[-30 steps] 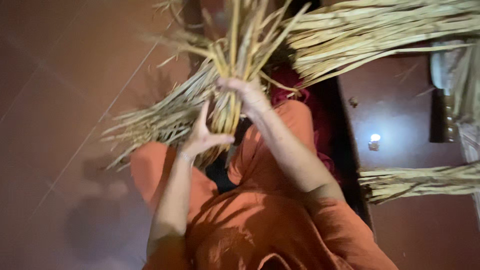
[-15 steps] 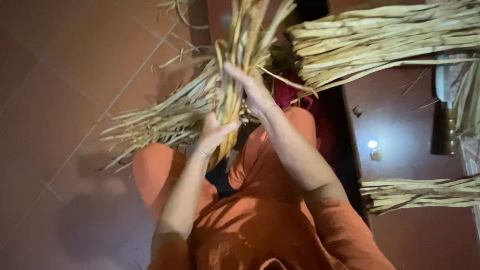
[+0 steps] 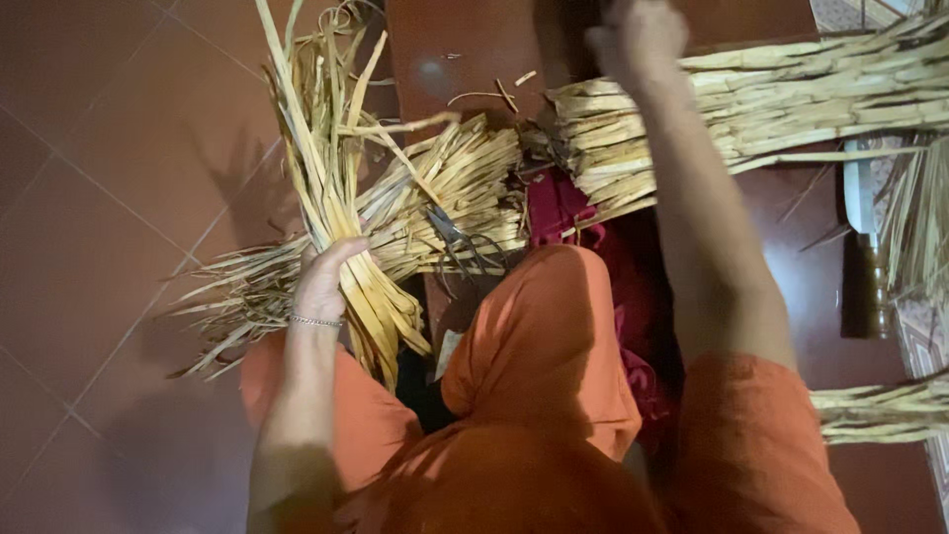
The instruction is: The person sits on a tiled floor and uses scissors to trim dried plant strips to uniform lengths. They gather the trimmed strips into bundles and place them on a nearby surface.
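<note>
Tile floor [image 3: 89,227] w/ straw bundles [image 3: 791,94], knife [image 3: 865,247]

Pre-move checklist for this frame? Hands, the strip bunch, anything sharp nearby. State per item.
1. Left hand has a grip on the bunch of dry strips: ok, fingers wrapped around it.
2. Right hand grip: cannot tell, it is blurred at the top edge, raised over the large bundle.
3. Bunch kept together: not ok, the upper ends splay loose and the lower ends hang free.
4. Knife clear of both hands: ok, it lies on the floor at the right, apart from them.
5. Scissors clear of the hands: ok, they rest on the strips by the knee, untouched.
</note>
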